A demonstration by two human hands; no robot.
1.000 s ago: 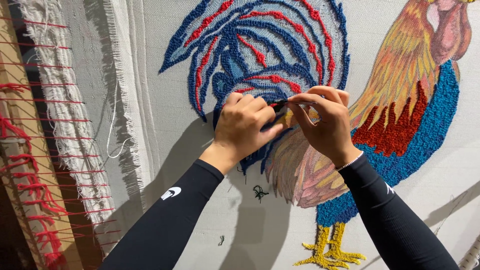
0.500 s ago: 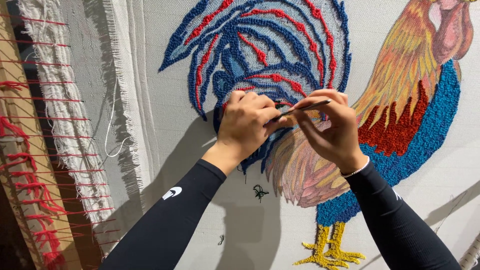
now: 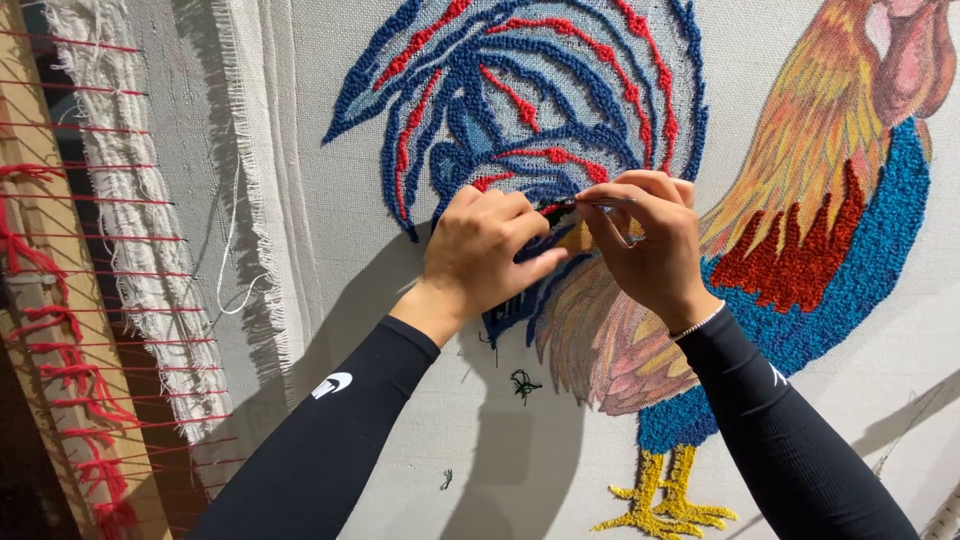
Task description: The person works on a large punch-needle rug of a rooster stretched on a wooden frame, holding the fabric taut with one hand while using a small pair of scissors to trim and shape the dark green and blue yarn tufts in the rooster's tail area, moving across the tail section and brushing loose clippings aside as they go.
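A tufted rooster picture covers an upright grey cloth, with a blue and red tail above and yellow feet below. My left hand presses on the tail's lower blue yarn, fingers curled and pinching the yarn. My right hand sits right beside it, holding a thin dark pointed tool whose tip meets the left fingertips. Both arms wear black sleeves. What lies under the hands is hidden.
The cloth's frayed edge hangs at the left. Beside it a wooden frame is laced with red cord. A small dark thread scrap clings to the cloth below my hands. My arms' shadow falls on the cloth.
Both hands have shifted slightly to the right and closer together on the tail. The tool tip now points toward the left fingertips.
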